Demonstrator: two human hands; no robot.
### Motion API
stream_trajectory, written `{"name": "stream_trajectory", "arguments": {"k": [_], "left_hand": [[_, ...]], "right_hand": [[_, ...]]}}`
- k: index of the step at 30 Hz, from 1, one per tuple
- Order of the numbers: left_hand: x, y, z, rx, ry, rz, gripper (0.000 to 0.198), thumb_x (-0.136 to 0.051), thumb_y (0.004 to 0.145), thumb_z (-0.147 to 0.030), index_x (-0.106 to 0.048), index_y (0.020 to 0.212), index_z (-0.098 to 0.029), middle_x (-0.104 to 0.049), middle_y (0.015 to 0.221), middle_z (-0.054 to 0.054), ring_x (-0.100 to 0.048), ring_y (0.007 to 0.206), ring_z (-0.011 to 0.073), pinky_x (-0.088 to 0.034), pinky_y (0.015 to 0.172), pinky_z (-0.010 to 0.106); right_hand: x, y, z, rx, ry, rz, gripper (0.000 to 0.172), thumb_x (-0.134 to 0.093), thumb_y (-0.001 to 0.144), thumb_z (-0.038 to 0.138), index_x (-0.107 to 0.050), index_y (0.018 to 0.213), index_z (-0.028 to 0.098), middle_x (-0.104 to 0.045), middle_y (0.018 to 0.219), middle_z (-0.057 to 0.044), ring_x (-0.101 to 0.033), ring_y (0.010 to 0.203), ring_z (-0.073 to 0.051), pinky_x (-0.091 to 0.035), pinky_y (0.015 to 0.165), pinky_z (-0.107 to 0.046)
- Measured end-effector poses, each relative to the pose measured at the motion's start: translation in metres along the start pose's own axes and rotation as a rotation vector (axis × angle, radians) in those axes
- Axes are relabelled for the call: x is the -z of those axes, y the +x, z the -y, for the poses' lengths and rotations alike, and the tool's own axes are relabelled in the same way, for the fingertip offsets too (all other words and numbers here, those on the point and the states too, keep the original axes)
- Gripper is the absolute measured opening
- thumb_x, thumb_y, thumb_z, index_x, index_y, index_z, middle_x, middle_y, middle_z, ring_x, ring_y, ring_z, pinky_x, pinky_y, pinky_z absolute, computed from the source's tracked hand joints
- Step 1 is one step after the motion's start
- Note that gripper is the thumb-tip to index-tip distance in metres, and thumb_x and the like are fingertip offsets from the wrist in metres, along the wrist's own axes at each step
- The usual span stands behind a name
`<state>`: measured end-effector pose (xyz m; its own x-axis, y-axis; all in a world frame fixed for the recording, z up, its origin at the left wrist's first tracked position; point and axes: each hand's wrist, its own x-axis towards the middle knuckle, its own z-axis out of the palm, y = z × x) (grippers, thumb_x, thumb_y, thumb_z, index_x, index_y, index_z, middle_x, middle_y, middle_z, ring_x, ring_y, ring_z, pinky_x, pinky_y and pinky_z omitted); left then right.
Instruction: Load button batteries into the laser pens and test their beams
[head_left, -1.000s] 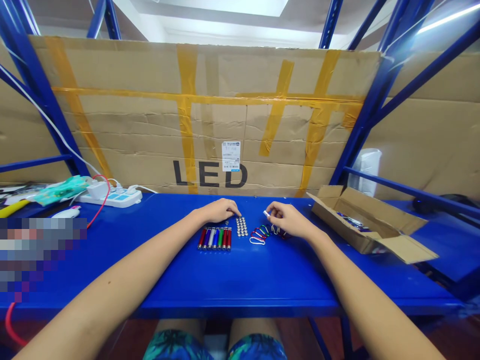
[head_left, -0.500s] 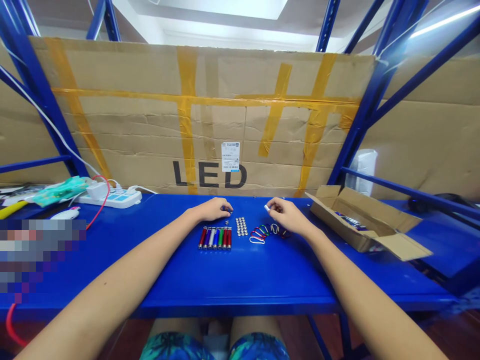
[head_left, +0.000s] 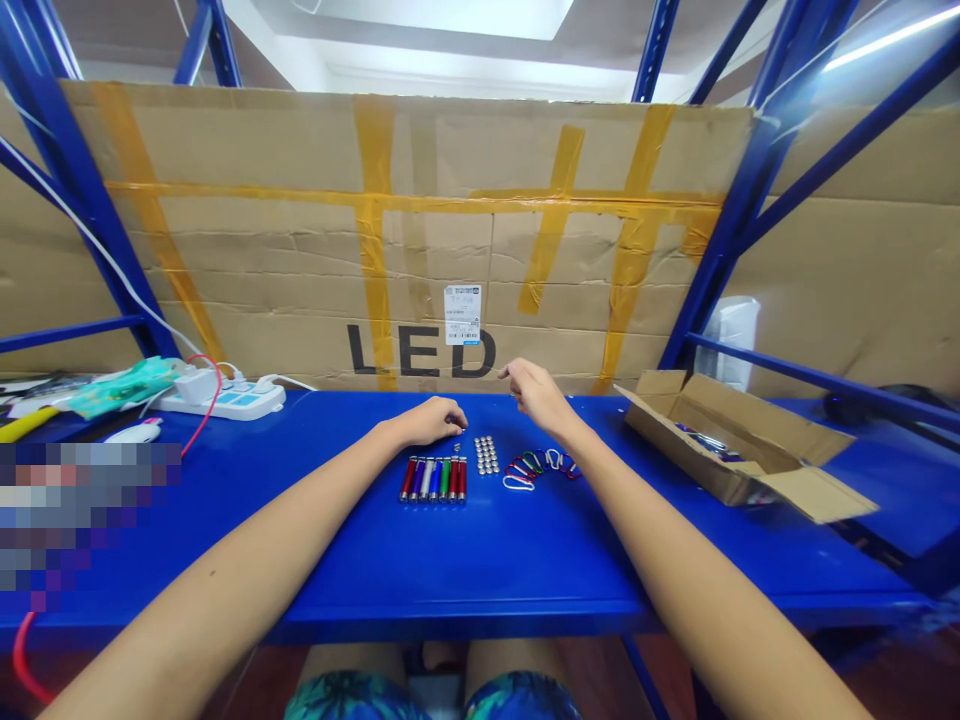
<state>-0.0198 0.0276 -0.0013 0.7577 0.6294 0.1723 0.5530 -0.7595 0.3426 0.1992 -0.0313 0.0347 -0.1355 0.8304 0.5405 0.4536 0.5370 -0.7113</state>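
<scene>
Blue table (head_left: 487, 560), taped cardboard (head_left: 285, 290) behind. Right hand (head_left: 534, 390) has risen from near the clips (head_left: 519, 488), right of centre, to the cardboard's lower edge; white bit it held no longer shows. Its fingers curl inward; cannot tell if pinching anything. Left hand (head_left: 437, 420) barely moved, curled above the tubes (head_left: 433, 481), grip hidden. Cells (head_left: 487, 454) lie lower centre. Rows look undisturbed; judged: only right hand's work has shifted.

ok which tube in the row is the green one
The green tube, third from the right end, between a blue tube and two red tubes; it's the only green one in the row.
</scene>
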Motion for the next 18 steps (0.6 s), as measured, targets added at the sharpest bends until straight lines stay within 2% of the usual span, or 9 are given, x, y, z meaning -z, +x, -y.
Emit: {"name": "stream_trajectory", "arguments": {"k": [2,5,9,13,18], "left_hand": [[0.0,0.0,-0.001,-0.001,0.001,0.004,0.014,-0.058,0.081,-0.023,-0.069,0.089,-0.018,-0.068,0.094,0.004,-0.061,0.085,0.0175,-0.045,0.077,0.026],[0.0,0.001,0.0,0.015,0.0,0.007,0.015,-0.059,0.08,-0.022,-0.068,0.092,-0.018,-0.068,0.094,0.004,-0.061,0.084,0.0173,-0.045,0.075,0.026],[-0.001,0.002,0.001,-0.008,0.04,0.019,0.019,-0.058,0.082,-0.021,-0.07,0.096,-0.018,-0.066,0.101,0.006,-0.061,0.092,0.0188,-0.044,0.082,0.028],[-0.002,0.004,-0.001,0.024,0.071,0.014,0.011,-0.058,0.08,-0.019,-0.069,0.084,-0.018,-0.066,0.092,0.006,-0.06,0.083,0.018,-0.044,0.076,0.028],[-0.001,0.002,-0.007,0.06,0.048,-0.038,0.001,-0.061,0.076,-0.018,-0.062,0.078,-0.017,-0.064,0.082,0.003,-0.059,0.075,0.0168,-0.042,0.067,0.027]], "right_hand": [[-0.002,-0.005,-0.002,-0.003,-0.083,-0.04,0.028,-0.037,0.09,0.039,-0.054,0.079,0.019,-0.049,0.063,0.002,-0.046,0.063,-0.015,-0.037,0.061,-0.028],[0.001,-0.016,-0.011,0.007,-0.203,-0.015,0.03,-0.038,0.092,0.038,-0.058,0.08,0.018,-0.059,0.071,-0.001,-0.052,0.07,-0.017,-0.041,0.067,-0.029],[0.005,-0.023,-0.024,0.031,-0.311,0.053,0.028,-0.042,0.093,0.032,-0.065,0.094,0.017,-0.071,0.098,-0.009,-0.063,0.093,-0.023,-0.045,0.083,-0.035],[0.003,-0.023,-0.025,0.045,-0.324,0.086,0.03,-0.047,0.092,0.028,-0.065,0.113,0.016,-0.066,0.122,-0.014,-0.059,0.114,-0.026,-0.042,0.098,-0.04],[0.0,-0.025,-0.022,0.045,-0.292,0.082,0.032,-0.046,0.093,0.026,-0.063,0.118,0.016,-0.067,0.12,-0.013,-0.061,0.112,-0.026,-0.044,0.096,-0.04]]}}
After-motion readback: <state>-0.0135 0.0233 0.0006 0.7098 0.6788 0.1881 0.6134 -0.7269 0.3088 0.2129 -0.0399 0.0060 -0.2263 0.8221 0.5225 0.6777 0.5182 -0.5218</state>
